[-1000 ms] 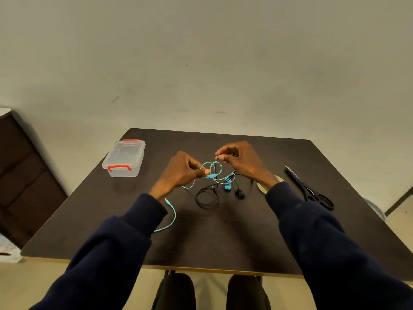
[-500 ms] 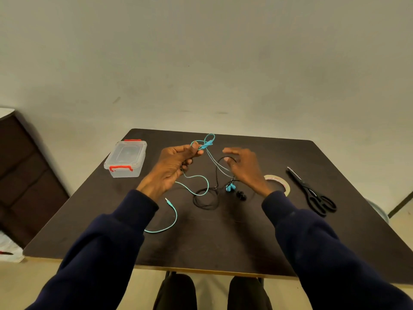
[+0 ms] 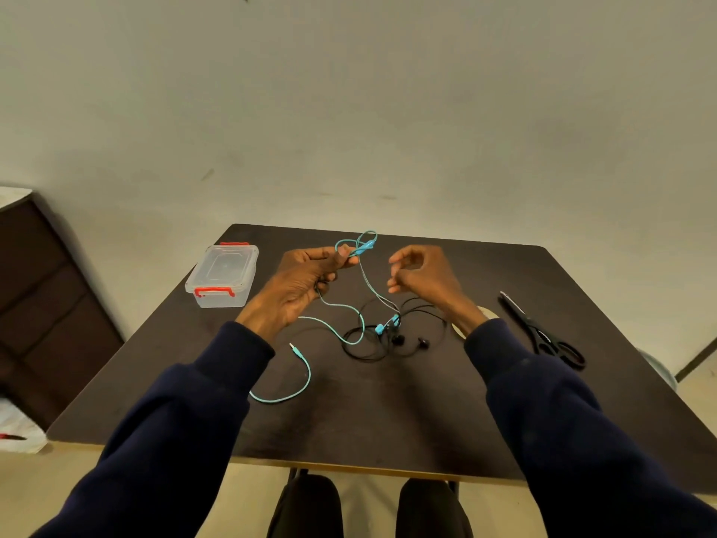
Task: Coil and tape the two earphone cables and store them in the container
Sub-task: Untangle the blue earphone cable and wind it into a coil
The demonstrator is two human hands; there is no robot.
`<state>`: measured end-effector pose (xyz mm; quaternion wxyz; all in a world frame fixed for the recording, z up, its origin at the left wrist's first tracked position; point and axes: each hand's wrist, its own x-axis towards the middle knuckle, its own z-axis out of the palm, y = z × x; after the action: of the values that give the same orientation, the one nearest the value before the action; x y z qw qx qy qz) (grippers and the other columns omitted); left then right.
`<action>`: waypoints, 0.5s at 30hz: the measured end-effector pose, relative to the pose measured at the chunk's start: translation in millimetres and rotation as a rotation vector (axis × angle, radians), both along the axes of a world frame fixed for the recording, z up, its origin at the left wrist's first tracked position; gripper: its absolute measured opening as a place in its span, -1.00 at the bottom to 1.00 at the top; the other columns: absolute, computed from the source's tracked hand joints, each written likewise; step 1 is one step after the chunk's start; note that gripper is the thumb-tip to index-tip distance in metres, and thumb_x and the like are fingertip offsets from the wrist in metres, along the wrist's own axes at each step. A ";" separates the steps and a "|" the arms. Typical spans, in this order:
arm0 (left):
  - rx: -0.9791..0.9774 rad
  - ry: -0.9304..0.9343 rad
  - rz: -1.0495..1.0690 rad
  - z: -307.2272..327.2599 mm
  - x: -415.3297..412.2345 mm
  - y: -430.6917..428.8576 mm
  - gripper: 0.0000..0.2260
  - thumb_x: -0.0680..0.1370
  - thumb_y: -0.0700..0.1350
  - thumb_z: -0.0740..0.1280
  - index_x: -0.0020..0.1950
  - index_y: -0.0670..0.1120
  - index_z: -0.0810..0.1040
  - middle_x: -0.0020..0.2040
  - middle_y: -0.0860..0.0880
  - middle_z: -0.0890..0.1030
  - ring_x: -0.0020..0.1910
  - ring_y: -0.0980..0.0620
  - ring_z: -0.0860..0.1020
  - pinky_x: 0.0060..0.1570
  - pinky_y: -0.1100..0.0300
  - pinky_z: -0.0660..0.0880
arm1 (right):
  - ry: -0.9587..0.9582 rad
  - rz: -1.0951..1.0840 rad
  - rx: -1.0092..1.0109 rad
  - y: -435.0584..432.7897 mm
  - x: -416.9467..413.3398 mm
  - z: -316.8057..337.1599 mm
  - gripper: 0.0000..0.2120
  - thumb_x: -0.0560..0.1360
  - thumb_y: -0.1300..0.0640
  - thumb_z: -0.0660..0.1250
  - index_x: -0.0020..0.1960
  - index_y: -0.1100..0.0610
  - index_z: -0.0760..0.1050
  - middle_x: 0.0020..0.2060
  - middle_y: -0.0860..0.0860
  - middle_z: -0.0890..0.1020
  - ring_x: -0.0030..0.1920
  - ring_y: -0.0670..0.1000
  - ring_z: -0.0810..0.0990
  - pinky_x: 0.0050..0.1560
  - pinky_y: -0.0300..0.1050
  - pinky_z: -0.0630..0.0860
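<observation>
I see the left hand point(image 3: 306, 277) pinching the teal earphone cable point(image 3: 364, 247) at frame centre, right hand point(image 3: 423, 273) loosely curled and empty; any lift risks dragging the black earphone cable point(image 3: 397, 339), seemingly tangled beneath.

Plain, sparsely furnished indoor room of no certain kind, going by a dark wooden table point(image 3: 388, 421) with a pale front edge, bare beige surroundings and a dark panelled cabinet point(image 3: 50, 304) at the left.
</observation>
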<state>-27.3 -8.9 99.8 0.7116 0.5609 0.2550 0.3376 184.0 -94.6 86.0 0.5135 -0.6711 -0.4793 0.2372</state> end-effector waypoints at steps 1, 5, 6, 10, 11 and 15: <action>-0.003 0.000 0.000 0.1 -0.2 0.6 -0.78 0.38 0.00 0.51 -0.05 -0.08 0.75 -0.03 -0.08 0.73 -0.32 0.16 0.41 -0.33 0.34 0.31 | 0.061 0.091 0.004 -1.0 -4.6 2.1 -0.85 0.53 0.39 0.37 0.08 0.27 0.59 -0.05 0.21 0.69 -0.14 0.12 0.73 -0.14 -0.11 0.69; -0.010 -0.061 0.016 2.7 2.6 0.5 -0.77 0.40 -0.03 0.49 -0.01 -0.10 0.73 -0.01 -0.08 0.72 -0.33 0.17 0.41 -0.36 0.37 0.31 | -0.138 0.382 -0.153 1.2 -5.6 -1.8 -0.80 0.51 0.36 0.41 0.10 0.19 0.64 -0.01 0.15 0.72 -0.01 0.06 0.71 0.00 -0.11 0.67; -0.012 -0.082 0.021 4.4 3.3 0.2 -0.76 0.40 -0.03 0.49 0.00 -0.11 0.72 0.00 -0.08 0.72 -0.33 0.17 0.40 -0.37 0.37 0.31 | -0.181 0.429 -0.179 1.0 -4.4 -3.3 -0.80 0.50 0.34 0.42 0.10 0.18 0.65 -0.01 0.14 0.72 0.02 0.08 0.70 0.04 -0.12 0.66; -0.023 -0.146 0.030 11.1 2.6 2.4 -0.71 0.40 -0.05 0.48 0.06 -0.16 0.69 0.00 -0.08 0.72 -0.34 0.17 0.40 -0.38 0.37 0.32 | -0.223 0.394 -0.191 5.2 -5.9 -7.7 -0.72 0.47 0.22 0.51 0.16 0.16 0.62 -0.01 0.10 0.71 0.02 0.05 0.69 0.10 -0.17 0.62; -0.025 -0.152 0.021 11.6 2.4 3.0 -0.70 0.41 -0.05 0.47 0.08 -0.16 0.68 0.01 -0.08 0.72 -0.34 0.18 0.40 -0.37 0.37 0.33 | -0.242 0.368 -0.203 6.7 -8.2 -7.9 -0.66 0.45 0.16 0.54 0.21 0.13 0.59 0.01 0.08 0.69 0.02 0.04 0.68 0.11 -0.14 0.62; -0.012 -0.143 -0.030 12.7 3.4 1.5 -0.71 0.44 -0.07 0.46 0.12 -0.16 0.67 0.04 -0.09 0.71 -0.34 0.18 0.41 -0.35 0.35 0.35 | -0.350 0.343 -0.248 11.7 -15.3 -13.3 -0.42 0.43 0.02 0.56 0.37 0.05 0.43 0.07 0.01 0.54 0.02 -0.02 0.59 0.03 -0.15 0.57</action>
<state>-23.9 -7.3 112.5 0.7363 0.5348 0.1971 0.3647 168.7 -82.9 72.7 0.2890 -0.6688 -0.6344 0.2581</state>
